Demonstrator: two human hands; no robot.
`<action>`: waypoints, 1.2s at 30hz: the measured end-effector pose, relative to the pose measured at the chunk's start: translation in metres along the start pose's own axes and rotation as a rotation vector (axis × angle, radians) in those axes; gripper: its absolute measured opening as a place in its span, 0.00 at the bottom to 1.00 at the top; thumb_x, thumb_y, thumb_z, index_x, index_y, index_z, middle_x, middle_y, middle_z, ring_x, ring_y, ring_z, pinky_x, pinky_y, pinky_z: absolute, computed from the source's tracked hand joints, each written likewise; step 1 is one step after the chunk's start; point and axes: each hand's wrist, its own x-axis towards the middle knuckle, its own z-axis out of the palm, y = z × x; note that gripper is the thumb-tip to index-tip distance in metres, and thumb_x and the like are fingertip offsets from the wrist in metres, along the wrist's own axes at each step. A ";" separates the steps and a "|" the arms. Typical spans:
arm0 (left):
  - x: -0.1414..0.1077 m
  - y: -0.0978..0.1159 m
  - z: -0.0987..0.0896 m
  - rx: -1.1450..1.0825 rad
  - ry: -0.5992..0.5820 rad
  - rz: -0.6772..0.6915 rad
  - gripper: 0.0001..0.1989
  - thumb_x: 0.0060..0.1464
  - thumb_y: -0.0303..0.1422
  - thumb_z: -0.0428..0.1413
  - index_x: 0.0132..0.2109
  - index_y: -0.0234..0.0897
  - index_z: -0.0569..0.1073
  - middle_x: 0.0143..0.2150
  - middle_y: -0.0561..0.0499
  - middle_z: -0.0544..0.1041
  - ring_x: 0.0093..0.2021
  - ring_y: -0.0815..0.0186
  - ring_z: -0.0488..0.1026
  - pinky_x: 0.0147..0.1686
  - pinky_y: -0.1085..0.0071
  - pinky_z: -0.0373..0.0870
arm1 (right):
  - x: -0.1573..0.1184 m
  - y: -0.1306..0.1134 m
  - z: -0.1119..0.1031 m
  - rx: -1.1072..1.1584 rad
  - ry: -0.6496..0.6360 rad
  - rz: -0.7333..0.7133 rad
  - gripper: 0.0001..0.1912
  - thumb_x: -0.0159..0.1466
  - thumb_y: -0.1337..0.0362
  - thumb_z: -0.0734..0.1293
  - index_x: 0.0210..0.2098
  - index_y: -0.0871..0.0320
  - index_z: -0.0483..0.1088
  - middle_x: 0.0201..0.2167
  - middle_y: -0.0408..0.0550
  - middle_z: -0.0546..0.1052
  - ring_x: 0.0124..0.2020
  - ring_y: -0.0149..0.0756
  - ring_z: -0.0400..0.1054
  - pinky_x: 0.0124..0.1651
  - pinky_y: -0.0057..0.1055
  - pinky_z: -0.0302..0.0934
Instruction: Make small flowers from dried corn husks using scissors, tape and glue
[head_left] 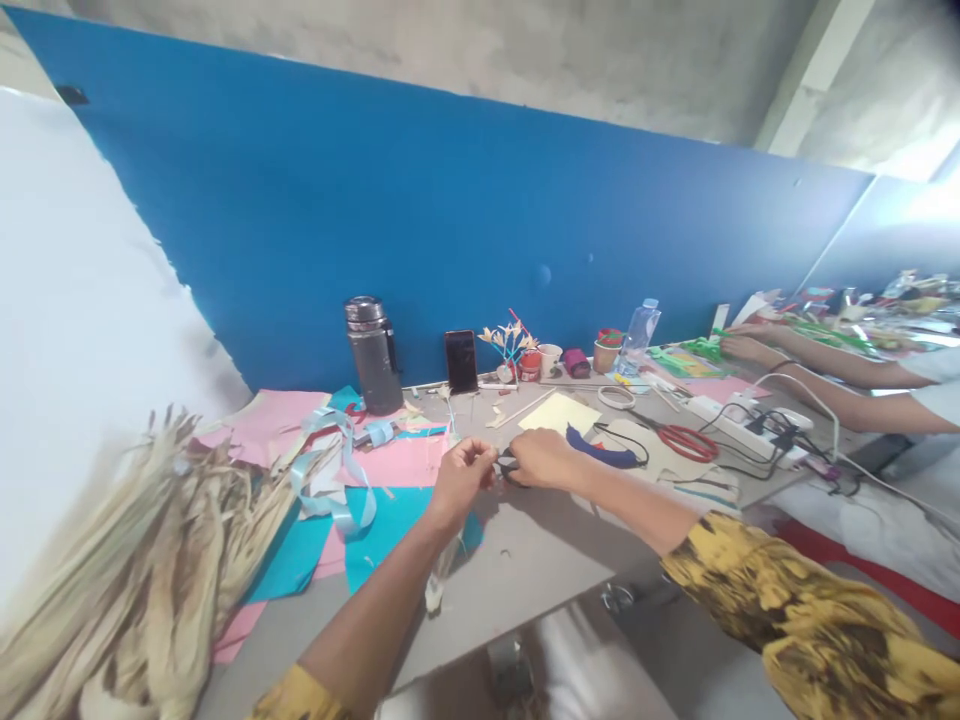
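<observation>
My left hand (pixel 463 480) is pinched closed near the table's middle, thumb against fingertips. Whatever lies between them is too small to make out. Close beside it on the right, my right hand (pixel 541 458) is wrapped round black-handled scissors (pixel 508 466), whose blades point toward the left fingertips. Pink paper (pixel 401 462) and blue-green paper (pixel 386 525) lie just left of my hands. Beyond my right hand is a sheet of pale yellow paper (pixel 561 411). A blue glue gun (pixel 600 450) rests to its right.
Dried corn husks (pixel 172 560) and a light blue ribbon (pixel 360 515) fill the left side. A flask (pixel 373 360), phone (pixel 460 362), husk flowers (pixel 510 340) and water bottle (pixel 640 335) stand at the back. Rightward are a power strip (pixel 739 425), cables and another person's hands (pixel 750 345).
</observation>
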 end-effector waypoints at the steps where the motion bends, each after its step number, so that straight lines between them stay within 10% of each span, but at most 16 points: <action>1: -0.001 -0.003 0.002 0.062 -0.001 0.021 0.12 0.52 0.40 0.60 0.31 0.37 0.68 0.18 0.55 0.71 0.19 0.71 0.64 0.24 0.74 0.59 | -0.001 -0.001 0.001 0.001 0.013 0.006 0.19 0.60 0.56 0.67 0.44 0.64 0.79 0.45 0.66 0.80 0.47 0.56 0.76 0.43 0.37 0.65; 9: -0.004 -0.027 0.012 0.453 -0.068 0.147 0.05 0.52 0.26 0.52 0.29 0.38 0.68 0.25 0.53 0.75 0.29 0.65 0.73 0.32 0.71 0.63 | -0.008 0.003 0.014 0.040 -0.026 0.015 0.17 0.61 0.56 0.67 0.41 0.62 0.77 0.42 0.62 0.81 0.45 0.50 0.76 0.40 0.31 0.63; 20: -0.002 -0.032 0.014 0.248 -0.048 -0.042 0.07 0.49 0.32 0.57 0.26 0.38 0.68 0.19 0.55 0.72 0.22 0.68 0.68 0.26 0.72 0.61 | -0.005 0.006 0.017 0.094 -0.046 -0.068 0.23 0.55 0.58 0.70 0.47 0.64 0.74 0.46 0.65 0.77 0.46 0.54 0.73 0.40 0.34 0.62; 26: 0.007 -0.032 0.005 0.036 -0.027 -0.150 0.10 0.44 0.37 0.59 0.27 0.36 0.68 0.18 0.53 0.72 0.18 0.71 0.65 0.22 0.74 0.61 | 0.004 0.021 0.010 0.232 -0.142 -0.173 0.16 0.48 0.59 0.75 0.33 0.62 0.76 0.39 0.59 0.78 0.38 0.48 0.74 0.35 0.31 0.60; 32: 0.004 -0.024 0.006 -0.140 -0.058 -0.177 0.14 0.42 0.40 0.63 0.28 0.35 0.68 0.18 0.57 0.67 0.17 0.75 0.61 0.20 0.76 0.57 | 0.013 0.045 0.011 0.681 -0.114 -0.218 0.21 0.58 0.55 0.70 0.48 0.60 0.71 0.42 0.50 0.79 0.35 0.33 0.71 0.31 0.25 0.60; 36: 0.000 -0.017 0.008 -0.167 -0.089 -0.127 0.14 0.45 0.39 0.64 0.29 0.35 0.69 0.19 0.58 0.65 0.18 0.76 0.59 0.21 0.77 0.55 | 0.013 0.035 0.021 1.362 -0.069 -0.138 0.20 0.51 0.56 0.76 0.37 0.61 0.71 0.28 0.44 0.75 0.25 0.27 0.64 0.23 0.22 0.53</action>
